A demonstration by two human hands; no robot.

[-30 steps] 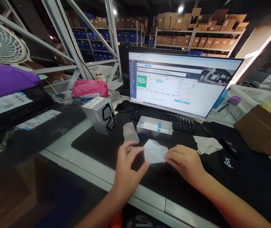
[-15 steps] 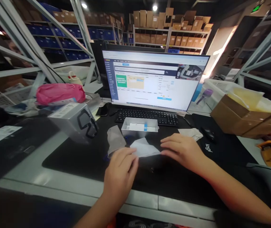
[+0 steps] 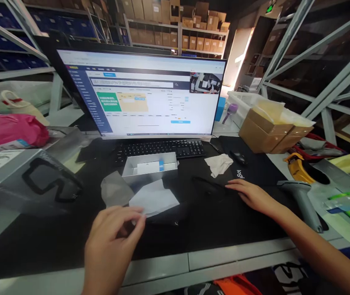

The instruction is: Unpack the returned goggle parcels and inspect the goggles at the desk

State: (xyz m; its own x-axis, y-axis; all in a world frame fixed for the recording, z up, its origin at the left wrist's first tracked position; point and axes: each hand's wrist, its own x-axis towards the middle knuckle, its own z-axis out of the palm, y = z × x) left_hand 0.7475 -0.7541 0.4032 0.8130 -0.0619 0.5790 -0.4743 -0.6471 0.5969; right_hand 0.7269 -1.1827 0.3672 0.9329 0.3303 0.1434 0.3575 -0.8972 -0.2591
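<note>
My left hand (image 3: 113,241) is closed, thumb and forefinger pinched at the near edge of a white paper sheet (image 3: 154,198). The sheet lies folded on the black desk mat, beside a translucent frosted sleeve (image 3: 116,190). Behind them stands an open white box (image 3: 150,178) with a white and blue piece inside. My right hand (image 3: 254,196) is low over the mat with its fingers stretched out. Its fingertips are at the end of a thin black item (image 3: 208,184), hard to make out against the mat. A crumpled white cloth or tissue (image 3: 219,164) lies beyond that hand.
A grey box (image 3: 33,180) with a black frame pictured on it stands at left. The keyboard (image 3: 159,149) and monitor (image 3: 150,102) are behind. At right are a mouse (image 3: 238,157), a cardboard box (image 3: 263,129) and a grey barcode scanner (image 3: 303,200).
The view has swung right. My right hand has moved away from the paper, rightward to the thin black item. My left hand stays at the paper, its thumb and forefinger now pinched together.
</note>
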